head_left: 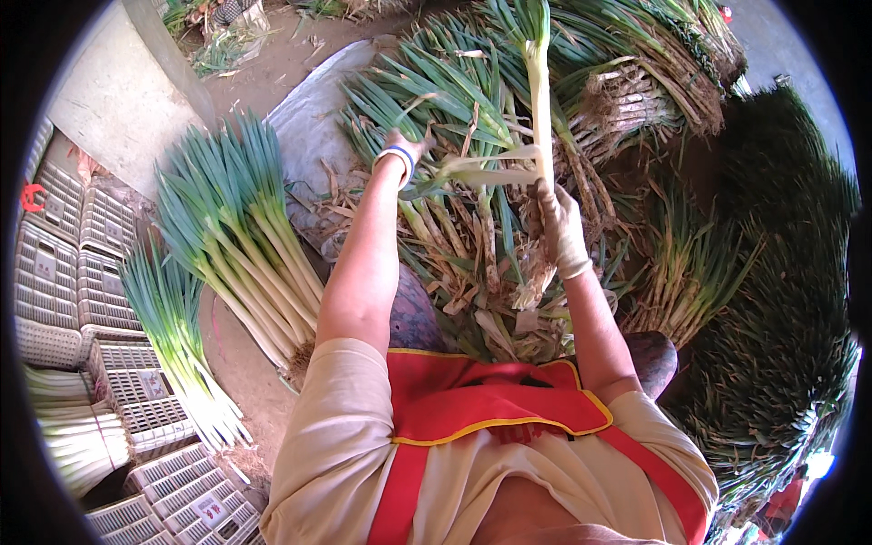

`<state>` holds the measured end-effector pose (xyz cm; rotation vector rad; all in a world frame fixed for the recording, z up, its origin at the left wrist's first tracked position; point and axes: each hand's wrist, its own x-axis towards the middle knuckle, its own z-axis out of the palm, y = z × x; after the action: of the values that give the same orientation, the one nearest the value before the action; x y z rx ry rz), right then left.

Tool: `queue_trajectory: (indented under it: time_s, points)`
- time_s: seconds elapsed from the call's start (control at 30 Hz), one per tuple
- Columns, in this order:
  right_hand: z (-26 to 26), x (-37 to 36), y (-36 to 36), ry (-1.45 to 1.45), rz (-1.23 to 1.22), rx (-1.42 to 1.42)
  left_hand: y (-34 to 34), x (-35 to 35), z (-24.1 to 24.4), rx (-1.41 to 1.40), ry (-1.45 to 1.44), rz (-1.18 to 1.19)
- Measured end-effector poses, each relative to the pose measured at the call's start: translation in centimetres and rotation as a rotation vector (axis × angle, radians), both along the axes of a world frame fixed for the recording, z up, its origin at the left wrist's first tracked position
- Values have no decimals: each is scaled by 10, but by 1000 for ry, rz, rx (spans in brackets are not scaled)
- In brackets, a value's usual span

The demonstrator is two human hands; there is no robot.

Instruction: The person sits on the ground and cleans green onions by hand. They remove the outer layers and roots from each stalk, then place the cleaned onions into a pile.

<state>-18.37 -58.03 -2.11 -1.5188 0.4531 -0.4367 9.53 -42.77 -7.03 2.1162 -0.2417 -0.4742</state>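
My right hand [564,225], in a pale work glove with dirty fingertips, grips the lower part of a large green onion [541,116]. The onion stands nearly upright, its green leaves up and its roots below the hand. Loose outer layers [487,170] trail from its white shaft to the left, blurred. My left hand [407,146], gloved too, is above the green leaves of a heap of unpeeled green onions [443,88]. Its fingers are blurred, so whether they hold a strip of leaf is unclear. Dry peelings [494,327] lie between my knees.
Cleaned green onions [238,238] lean to my left, with another pile [180,347] beside them. Plastic crates [48,266] fill the far left. A tied bundle [627,102] lies at the back right. Dark green leaves [770,306] are massed along the right side.
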Motion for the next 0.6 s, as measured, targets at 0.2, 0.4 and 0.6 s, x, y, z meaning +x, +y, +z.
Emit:
queue_trajectory:
  time_s: [0.2, 0.4, 0.6]
  points:
    - [-71, -58, 52, 130, 176, 15, -15, -28, 42, -1060, 524, -4]
    - [-44, -12, 32, 135, 73, -613, -17, -44, 46, -1375, 809, 25]
    - [23, 111, 8, -161, 28, -551, -37, -64, 42, -1448, 840, -1]
